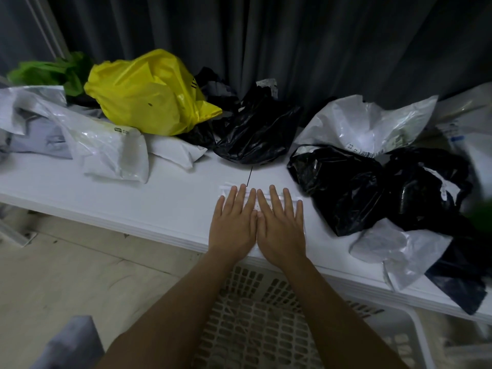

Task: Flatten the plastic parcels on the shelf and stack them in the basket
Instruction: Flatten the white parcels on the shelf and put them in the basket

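Two bare hands lie side by side in the middle of the frame, pressing down on a small flat white parcel [262,199] on the white shelf [165,206]; the left hand [233,222] has its fingers straight and spread, so its grip is open and holds nothing; the right hand [282,225] is the same, flat and open, with its thumb touching the left thumb; the white parcel peeks out past the fingertips and at the right side of the right hand; a thin dark line on the shelf runs up from just above the fingers; a crumpled black parcel [255,131] sits just above the hands near the dark curtain [266,35]; a big yellow bag [149,94] is in the upper left, with a green bag [48,73] behind it at the far left; puffy white parcels [106,147] lie on the left part of the shelf; on the right there is another black parcel [343,182] with a white bag [370,123] above it and more white and black plastic below it, hanging over the shelf edge; the white basket [255,315] with its grid of holes sits at the bottom of the frame, under the arms and below the shelf edge; the pale floor [66,267] fills the lower left.
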Tool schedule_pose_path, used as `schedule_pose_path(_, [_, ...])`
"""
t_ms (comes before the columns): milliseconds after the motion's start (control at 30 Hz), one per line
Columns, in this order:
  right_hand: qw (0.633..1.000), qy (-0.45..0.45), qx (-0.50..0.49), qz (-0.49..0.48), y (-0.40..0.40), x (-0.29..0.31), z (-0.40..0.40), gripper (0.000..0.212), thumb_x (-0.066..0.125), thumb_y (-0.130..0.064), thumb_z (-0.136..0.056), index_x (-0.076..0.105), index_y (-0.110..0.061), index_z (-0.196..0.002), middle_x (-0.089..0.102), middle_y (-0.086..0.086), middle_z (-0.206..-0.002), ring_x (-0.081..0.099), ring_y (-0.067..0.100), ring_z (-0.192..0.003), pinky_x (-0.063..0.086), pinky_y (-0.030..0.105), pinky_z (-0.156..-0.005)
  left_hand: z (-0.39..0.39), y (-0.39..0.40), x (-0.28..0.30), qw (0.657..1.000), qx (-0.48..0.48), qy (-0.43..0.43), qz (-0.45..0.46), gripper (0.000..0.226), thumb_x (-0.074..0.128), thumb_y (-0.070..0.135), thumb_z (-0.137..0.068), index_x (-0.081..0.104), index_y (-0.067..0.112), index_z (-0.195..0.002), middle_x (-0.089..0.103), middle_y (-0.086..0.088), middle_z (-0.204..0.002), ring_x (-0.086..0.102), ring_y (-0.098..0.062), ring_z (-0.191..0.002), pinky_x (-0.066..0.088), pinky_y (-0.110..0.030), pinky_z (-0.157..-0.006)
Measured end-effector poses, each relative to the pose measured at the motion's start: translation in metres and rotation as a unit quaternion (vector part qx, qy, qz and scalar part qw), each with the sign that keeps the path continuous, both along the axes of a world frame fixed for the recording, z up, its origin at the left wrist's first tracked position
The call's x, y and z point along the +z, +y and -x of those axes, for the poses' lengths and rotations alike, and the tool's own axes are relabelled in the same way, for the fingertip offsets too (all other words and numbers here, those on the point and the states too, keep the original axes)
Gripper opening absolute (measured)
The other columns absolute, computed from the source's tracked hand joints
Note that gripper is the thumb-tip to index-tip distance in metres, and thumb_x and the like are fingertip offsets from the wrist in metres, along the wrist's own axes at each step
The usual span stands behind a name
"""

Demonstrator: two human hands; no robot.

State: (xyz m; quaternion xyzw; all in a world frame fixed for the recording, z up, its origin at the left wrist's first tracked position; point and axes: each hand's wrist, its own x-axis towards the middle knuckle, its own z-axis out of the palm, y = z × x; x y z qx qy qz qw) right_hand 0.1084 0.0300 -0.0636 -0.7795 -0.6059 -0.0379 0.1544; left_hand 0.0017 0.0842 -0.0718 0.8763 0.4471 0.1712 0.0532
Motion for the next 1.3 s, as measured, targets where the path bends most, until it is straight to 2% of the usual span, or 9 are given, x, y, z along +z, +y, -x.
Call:
schedule_pose_path(267, [1.000, 0.000, 0.001, 0.030, -0.001, -0.001, 0.000, 0.066, -0.006, -0.045, -0.092, 0.012, -0.028, -0.153, 0.006, -0.001, -0.161, -0.005, 0.022, -0.149, -0.006, 0.050, -0.118, 0.000, -0.001, 0.000, 1.000, 0.002, 0.013, 0.010, 0.068, -0.007, 0.044, -0.092, 0.010, 0.021, -0.153, 0.005, -0.004, -0.160, -0.003, -0.020, -0.148, -0.007, -0.037, -0.117])
schedule_pose_path(433, [0.999, -0.003, -0.001, 0.044, 0.000, 0.000, -0.001, 0.069, -0.011, -0.046, -0.089, 0.009, -0.029, -0.153, 0.004, -0.001, -0.162, -0.006, 0.021, -0.148, -0.008, 0.049, -0.118, -0.001, -0.003, 0.003, 0.999, 0.010, 0.034, 0.023, 0.073, -0.016, 0.044, -0.086, 0.003, 0.024, -0.153, -0.003, -0.001, -0.161, -0.010, -0.018, -0.147, -0.008, -0.038, -0.118])
schedule_pose_path(600, [0.998, -0.004, -0.003, 0.060, 0.000, 0.000, -0.001, 0.071, -0.014, -0.046, -0.087, 0.006, -0.030, -0.153, 0.001, -0.003, -0.162, -0.008, 0.020, -0.148, -0.010, 0.050, -0.117, -0.002, -0.003, 0.003, 0.999, 0.014, 0.039, 0.032, 0.074, -0.017, 0.045, -0.085, 0.004, 0.025, -0.153, -0.002, -0.001, -0.161, -0.010, -0.018, -0.147, -0.007, -0.040, -0.119])
schedule_pose_path(900, [0.995, 0.004, -0.002, 0.100, 0.000, 0.003, -0.001, 0.079, -0.020, -0.048, -0.080, 0.005, -0.031, -0.153, -0.001, -0.003, -0.162, -0.007, 0.017, -0.148, -0.016, 0.044, -0.116, -0.002, -0.001, 0.007, 0.994, 0.009, 0.078, 0.073, 0.082, -0.023, 0.047, -0.078, 0.002, 0.026, -0.153, -0.005, -0.001, -0.161, -0.010, -0.017, -0.147, -0.007, -0.039, -0.119])
schedule_pose_path(967, [0.992, 0.015, 0.000, 0.122, 0.001, 0.008, 0.000, 0.076, -0.018, -0.049, -0.082, 0.004, -0.031, -0.153, -0.003, -0.003, -0.162, -0.008, 0.017, -0.148, -0.015, 0.043, -0.116, -0.002, 0.000, 0.011, 0.992, 0.005, 0.087, 0.090, 0.069, -0.014, 0.047, -0.089, 0.001, 0.025, -0.153, -0.006, -0.002, -0.161, -0.010, -0.018, -0.147, -0.007, -0.040, -0.119])
schedule_pose_path(1033, [0.985, 0.043, 0.008, 0.165, 0.005, 0.015, -0.003, 0.059, -0.003, -0.047, -0.097, 0.001, -0.031, -0.153, -0.008, -0.002, -0.161, -0.011, 0.017, -0.148, -0.016, 0.044, -0.116, 0.000, 0.004, 0.018, 0.989, -0.010, 0.092, 0.118, 0.055, 0.005, 0.040, -0.101, 0.000, 0.024, -0.153, -0.008, -0.003, -0.161, -0.011, -0.018, -0.147, -0.007, -0.040, -0.119])
schedule_pose_path(1133, [0.976, 0.069, 0.032, 0.202, 0.001, 0.032, -0.015, 0.054, 0.014, -0.048, -0.102, -0.001, -0.035, -0.153, -0.015, -0.004, -0.160, -0.017, 0.017, -0.147, -0.017, 0.044, -0.116, 0.008, 0.010, 0.035, 0.981, -0.046, 0.080, 0.173, 0.056, 0.016, 0.041, -0.103, -0.004, 0.025, -0.153, -0.016, -0.006, -0.159, -0.017, -0.022, -0.146, -0.007, -0.041, -0.117])
schedule_pose_path(1200, [0.978, 0.074, 0.054, 0.188, -0.011, 0.041, -0.025, 0.064, 0.020, -0.064, -0.096, -0.001, -0.040, -0.152, -0.018, -0.007, -0.159, -0.023, 0.017, -0.145, -0.019, 0.044, -0.114, 0.021, 0.013, 0.045, 0.976, -0.064, 0.063, 0.197, 0.067, 0.024, 0.054, -0.099, -0.009, 0.031, -0.151, -0.027, -0.005, -0.156, -0.025, -0.025, -0.143, -0.007, -0.047, -0.116])
schedule_pose_path(1300, [0.971, 0.090, 0.088, 0.203, -0.030, 0.050, -0.035, 0.097, 0.039, -0.084, -0.072, -0.008, -0.047, -0.149, -0.030, -0.008, -0.155, -0.034, 0.019, -0.140, -0.017, 0.049, -0.114, 0.044, 0.018, 0.053, 0.962, -0.099, 0.069, 0.244, 0.102, 0.050, 0.072, -0.078, -0.019, 0.040, -0.146, -0.039, 0.000, -0.150, -0.029, -0.027, -0.141, 0.000, -0.055, -0.116])
